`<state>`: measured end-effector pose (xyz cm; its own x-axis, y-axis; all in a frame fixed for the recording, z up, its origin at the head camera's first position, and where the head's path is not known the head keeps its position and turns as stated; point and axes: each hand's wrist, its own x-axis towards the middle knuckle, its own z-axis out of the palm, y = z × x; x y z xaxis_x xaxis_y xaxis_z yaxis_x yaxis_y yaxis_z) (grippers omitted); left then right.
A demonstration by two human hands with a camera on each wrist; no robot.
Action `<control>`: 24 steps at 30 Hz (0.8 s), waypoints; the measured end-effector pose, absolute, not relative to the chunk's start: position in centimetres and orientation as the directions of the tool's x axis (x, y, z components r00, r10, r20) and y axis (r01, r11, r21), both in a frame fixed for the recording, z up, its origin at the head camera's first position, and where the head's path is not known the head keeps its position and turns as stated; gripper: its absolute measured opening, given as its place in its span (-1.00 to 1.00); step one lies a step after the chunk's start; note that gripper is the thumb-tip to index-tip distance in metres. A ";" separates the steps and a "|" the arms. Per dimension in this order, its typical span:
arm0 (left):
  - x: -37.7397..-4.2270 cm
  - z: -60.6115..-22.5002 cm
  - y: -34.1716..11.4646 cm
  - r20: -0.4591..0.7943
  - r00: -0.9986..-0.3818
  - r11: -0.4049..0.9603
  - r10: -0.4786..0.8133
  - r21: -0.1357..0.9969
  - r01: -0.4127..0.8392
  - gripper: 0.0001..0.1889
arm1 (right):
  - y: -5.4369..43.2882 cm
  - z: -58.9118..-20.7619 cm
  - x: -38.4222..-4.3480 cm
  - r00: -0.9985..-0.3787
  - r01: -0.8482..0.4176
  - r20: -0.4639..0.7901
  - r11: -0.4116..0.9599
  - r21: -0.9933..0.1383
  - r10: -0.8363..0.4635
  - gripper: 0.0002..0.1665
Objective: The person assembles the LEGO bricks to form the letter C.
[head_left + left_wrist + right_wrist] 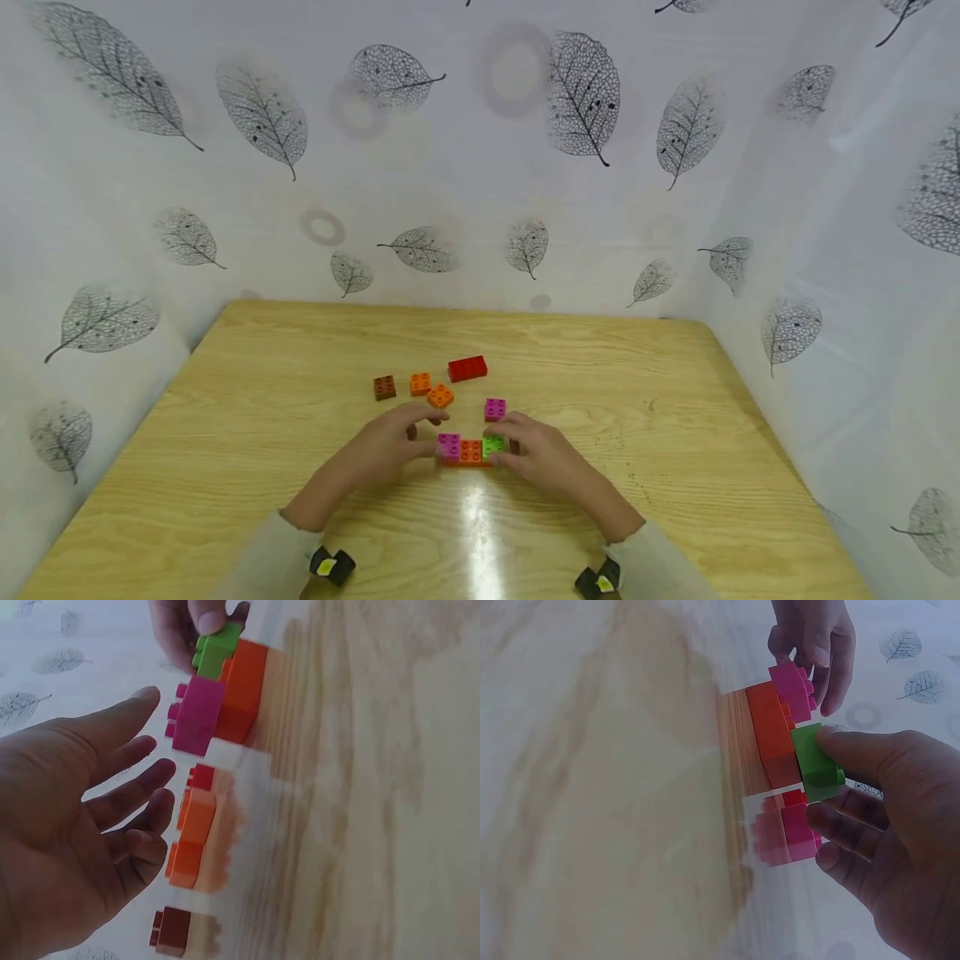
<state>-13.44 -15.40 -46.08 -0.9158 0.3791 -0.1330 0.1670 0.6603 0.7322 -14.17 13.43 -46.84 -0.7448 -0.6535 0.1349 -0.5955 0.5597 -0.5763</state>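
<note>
A long orange toy brick (pixel 470 451) lies on the table between the hands. A magenta brick (pixel 199 716) is on its left end, and a green brick (pixel 816 761) sits on its right end. My right hand (pixel 540 452) pinches the green brick between thumb and fingers. Close beside the magenta brick, my left hand (pixel 390 442) has its fingers spread loosely and holds nothing; a small gap shows in the left wrist view. A second magenta brick (pixel 495 408) stands just behind the green one, near the right fingers.
Farther back on the wooden table (pixel 600 367) lie a long red brick (pixel 467 368), two small orange bricks (pixel 420 383) and a brown brick (pixel 385 387). A white curtain (pixel 465 183) with a leaf print surrounds the table's back and sides.
</note>
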 end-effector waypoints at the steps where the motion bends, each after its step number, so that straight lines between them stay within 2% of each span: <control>1: -13.5 -46.0 -15.6 -0.135 -0.922 0.662 0.363 0.734 0.153 -0.55 | 13.4 -46.8 -14.2 -0.746 -0.595 0.134 0.561 -0.576 -0.653 -0.55; 6: -14.3 -45.6 -16.9 -0.114 -0.947 0.672 0.300 0.730 0.125 -0.57 | 13.5 -46.9 -14.1 -0.747 -0.592 0.133 0.561 -0.579 -0.651 -0.55; 24: -18.2 -47.0 -21.5 -0.004 -0.975 0.660 0.224 0.736 0.149 -0.54 | 13.4 -46.5 -14.1 -0.763 -0.560 0.097 0.578 -0.594 -0.639 -0.55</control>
